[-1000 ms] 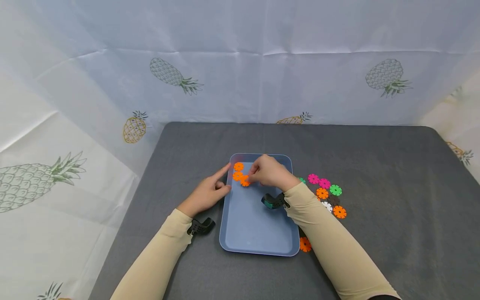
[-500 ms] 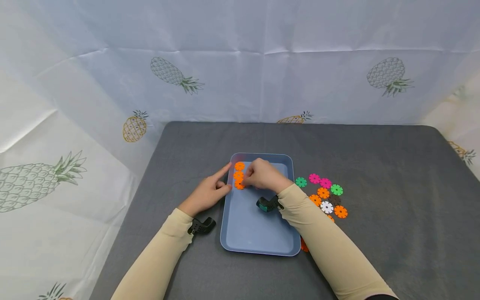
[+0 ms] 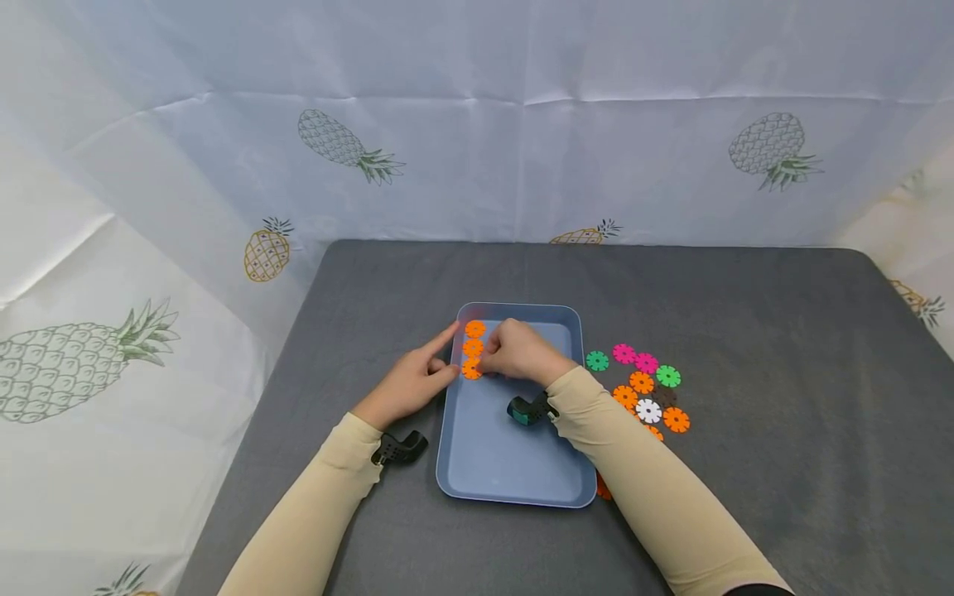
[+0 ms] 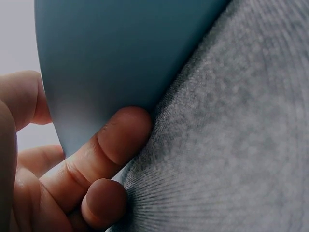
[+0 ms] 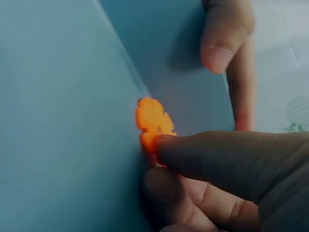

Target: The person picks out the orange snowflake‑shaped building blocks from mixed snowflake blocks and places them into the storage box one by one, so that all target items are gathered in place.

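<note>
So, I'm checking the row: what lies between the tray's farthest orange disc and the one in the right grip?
A single orange notched disc; the head view shows it.

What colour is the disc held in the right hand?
Orange; the disc shows best in the right wrist view, between the fingers of the right hand.

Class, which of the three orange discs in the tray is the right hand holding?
The bottom disc, nearest the person in the column in the tray: the right hand pinches it, while the middle disc and top disc lie farther away.
</note>
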`<state>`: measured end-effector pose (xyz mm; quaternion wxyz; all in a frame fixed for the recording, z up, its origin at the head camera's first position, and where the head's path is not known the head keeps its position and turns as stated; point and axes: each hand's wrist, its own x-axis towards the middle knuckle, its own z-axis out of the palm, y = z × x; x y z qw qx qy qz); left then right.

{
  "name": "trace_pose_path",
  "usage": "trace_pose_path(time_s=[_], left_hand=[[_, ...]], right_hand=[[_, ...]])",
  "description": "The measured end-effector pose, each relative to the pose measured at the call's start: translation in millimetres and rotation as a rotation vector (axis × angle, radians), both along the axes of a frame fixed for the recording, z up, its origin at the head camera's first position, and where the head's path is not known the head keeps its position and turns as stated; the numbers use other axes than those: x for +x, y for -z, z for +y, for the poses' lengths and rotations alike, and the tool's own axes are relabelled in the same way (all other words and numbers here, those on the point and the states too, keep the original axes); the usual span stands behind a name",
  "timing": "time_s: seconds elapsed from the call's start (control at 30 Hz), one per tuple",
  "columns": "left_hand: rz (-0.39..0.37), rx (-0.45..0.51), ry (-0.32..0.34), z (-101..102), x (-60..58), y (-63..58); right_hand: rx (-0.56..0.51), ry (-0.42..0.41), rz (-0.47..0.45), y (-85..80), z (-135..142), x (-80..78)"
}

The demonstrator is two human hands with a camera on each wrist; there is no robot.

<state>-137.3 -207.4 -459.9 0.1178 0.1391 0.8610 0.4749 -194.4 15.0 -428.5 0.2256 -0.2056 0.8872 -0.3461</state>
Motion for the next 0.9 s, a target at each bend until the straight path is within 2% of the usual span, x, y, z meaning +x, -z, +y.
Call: trace_pose_path(time_s=[0.33,0.9], left_hand=[[-0.009,0.005,-0.005,-0.5,-0.5,-1.5],[-0.009,-0.008,-0.006,-0.1,-1.8,-3.7]], right_hand=[[0.061,0.019,0.021,1.2,-4.1,1.1],[0.036,0.001,0.042,0.4,-1.8,-1.2]])
